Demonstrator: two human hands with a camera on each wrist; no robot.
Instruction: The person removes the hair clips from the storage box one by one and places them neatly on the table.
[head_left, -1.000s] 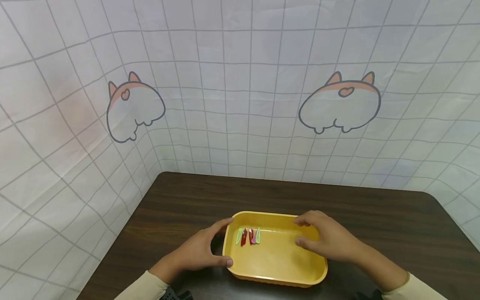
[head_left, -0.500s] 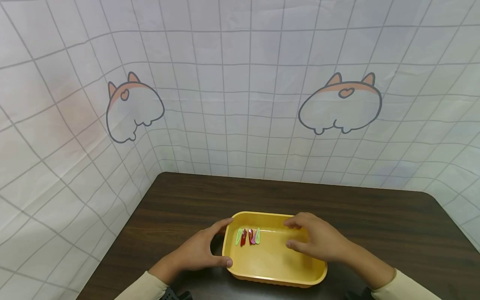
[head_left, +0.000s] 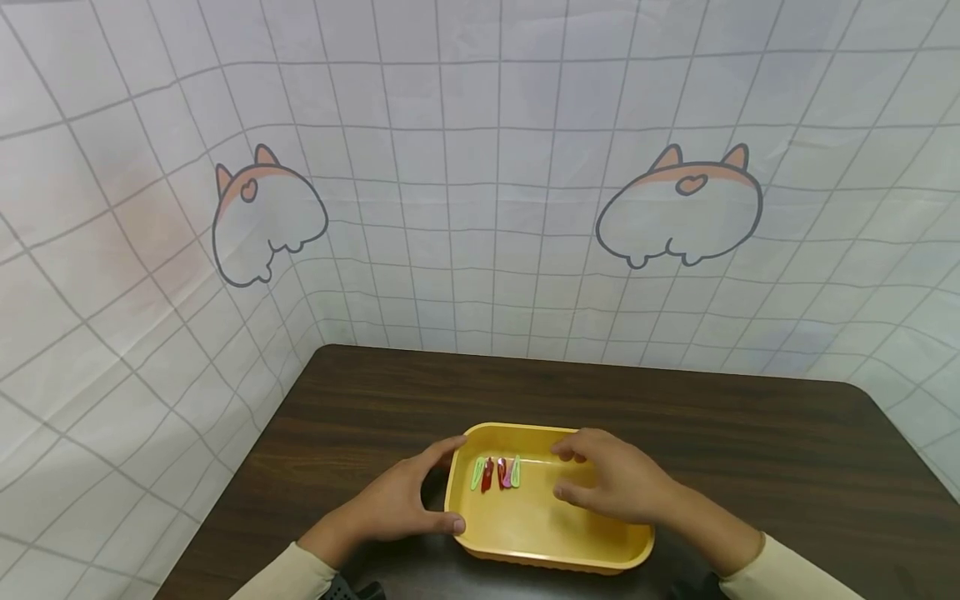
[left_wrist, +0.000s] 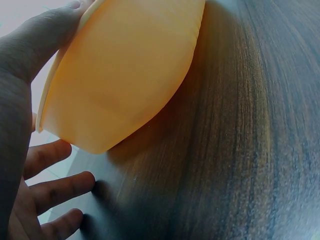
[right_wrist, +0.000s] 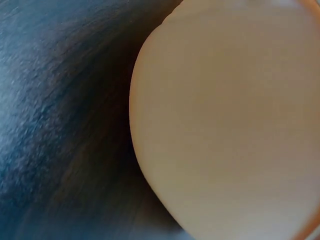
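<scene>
A yellow plastic tray point(head_left: 517, 521) stands near the front of the table. My left hand point(head_left: 405, 500) holds its left end, thumb on the rim at the near corner and index finger at the far corner. In the left wrist view the other fingers point(left_wrist: 65, 190) spread below the tray's outer wall point(left_wrist: 130, 75). Several hair clips lie side by side inside at the left: a green one point(head_left: 477, 473), a red one point(head_left: 487, 475) and another green one point(head_left: 515, 472) among them. My right hand point(head_left: 618, 479) hovers over the tray's right half, thumb and fingers apart with nothing between them.
The dark wood table point(head_left: 375, 392) extends behind the tray and to both sides. White grid-patterned cloth point(head_left: 480, 250) hangs along its back and left. The tray's wall point(right_wrist: 220, 120) fills most of the right wrist view.
My right hand has moved left over the tray, closer to the hair clips. The left hand, tray and clips have stayed in place.
</scene>
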